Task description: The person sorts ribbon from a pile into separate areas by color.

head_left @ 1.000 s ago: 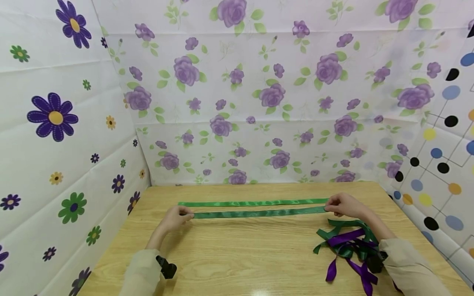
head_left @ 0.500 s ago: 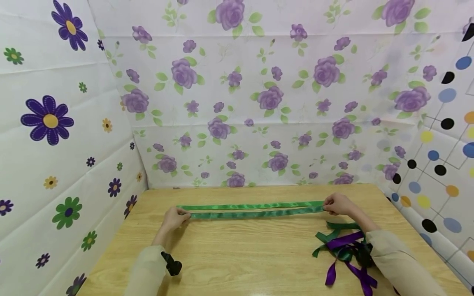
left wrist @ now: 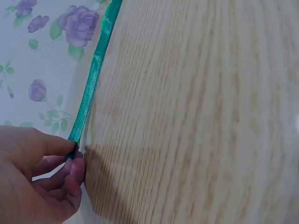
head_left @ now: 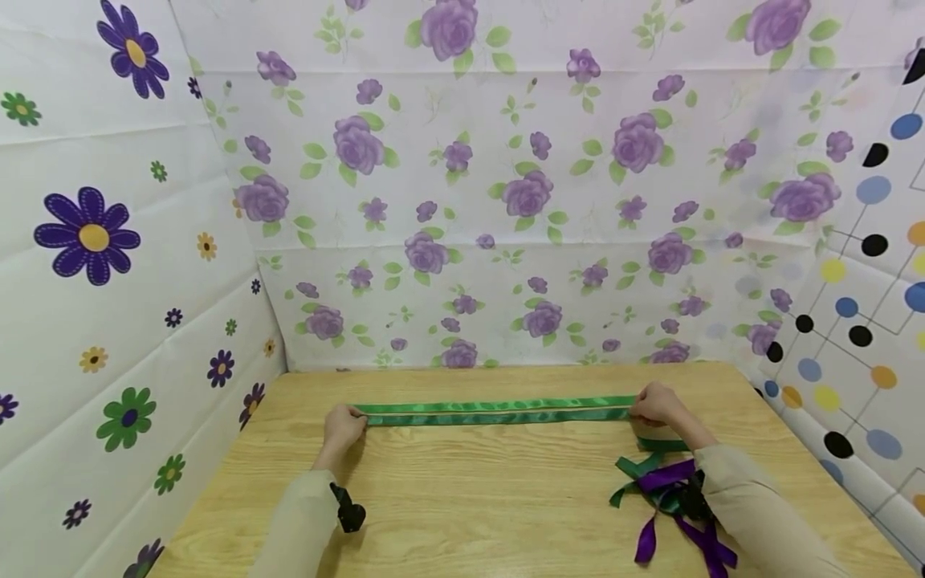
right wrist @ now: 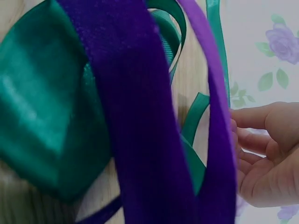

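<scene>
A dark green ribbon (head_left: 499, 417) stretches straight across the far part of the table between both hands. My left hand (head_left: 343, 428) pinches its left end between thumb and fingers, also plain in the left wrist view, where the ribbon (left wrist: 88, 95) runs upward. At the other end, my right hand (head_left: 659, 406) grips the ribbon; its fingertips are partly hidden by a purple ribbon (right wrist: 149, 116) in the right wrist view. Just behind and parallel lies a bright green ribbon (head_left: 499, 405), with a thin gap between the two. The hands partly cover its ends.
A tangled heap of purple ribbon (head_left: 668, 475) and dark green ribbon (head_left: 639, 463) lies under the right forearm. The wooden table (head_left: 462, 506) ends at a flowered cloth wall (head_left: 506, 321) behind, with patterned cloth on both sides.
The dark green ribbon has moved back towards the bright green one, narrowing the gap, and now lies nearly parallel to it. Both forearms have shifted slightly inward; the hands keep their hold.
</scene>
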`<state>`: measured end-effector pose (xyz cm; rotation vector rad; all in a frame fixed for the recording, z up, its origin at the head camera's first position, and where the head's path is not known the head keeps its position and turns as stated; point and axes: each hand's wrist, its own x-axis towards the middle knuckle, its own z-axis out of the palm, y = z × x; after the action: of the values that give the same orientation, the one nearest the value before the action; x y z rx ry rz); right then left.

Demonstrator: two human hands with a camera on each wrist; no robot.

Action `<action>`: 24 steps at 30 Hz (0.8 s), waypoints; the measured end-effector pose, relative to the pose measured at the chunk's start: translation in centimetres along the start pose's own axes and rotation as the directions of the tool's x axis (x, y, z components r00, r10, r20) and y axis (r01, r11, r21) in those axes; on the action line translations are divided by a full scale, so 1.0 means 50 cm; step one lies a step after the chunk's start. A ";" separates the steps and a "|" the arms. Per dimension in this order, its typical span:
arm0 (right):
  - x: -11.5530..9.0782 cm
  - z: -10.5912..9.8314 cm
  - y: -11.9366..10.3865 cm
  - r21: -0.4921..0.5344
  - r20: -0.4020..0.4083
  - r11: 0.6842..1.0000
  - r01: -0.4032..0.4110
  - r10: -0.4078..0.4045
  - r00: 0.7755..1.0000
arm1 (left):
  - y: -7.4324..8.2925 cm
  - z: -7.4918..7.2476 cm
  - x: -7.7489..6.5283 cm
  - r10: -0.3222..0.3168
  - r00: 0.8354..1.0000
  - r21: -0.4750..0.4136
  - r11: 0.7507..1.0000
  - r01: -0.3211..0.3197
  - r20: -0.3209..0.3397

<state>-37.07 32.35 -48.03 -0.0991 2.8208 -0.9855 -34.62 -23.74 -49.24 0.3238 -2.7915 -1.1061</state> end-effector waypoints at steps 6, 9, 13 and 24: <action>0.013 0.005 0.001 0.005 -0.010 0.999 -0.031 0.032 0.999 | 0.000 -0.001 0.003 -0.061 0.998 0.009 0.998 0.061 -0.029; 0.016 0.007 0.004 -0.007 -0.030 0.998 -0.057 0.057 0.998 | 0.000 0.000 0.006 -0.089 0.995 0.019 0.996 0.089 -0.037; 0.019 0.012 0.005 0.002 -0.043 0.997 -0.071 0.071 0.997 | -0.004 0.005 0.009 -0.107 0.993 0.032 0.994 0.109 -0.045; 0.022 0.011 0.010 -0.018 -0.058 0.995 -0.095 0.094 0.994 | -0.013 0.007 0.008 -0.098 0.994 0.033 0.994 0.100 -0.055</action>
<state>-38.07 32.25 -48.90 0.0609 2.8577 -0.9539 -34.98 -24.07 -49.93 0.4931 -2.7783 -1.0517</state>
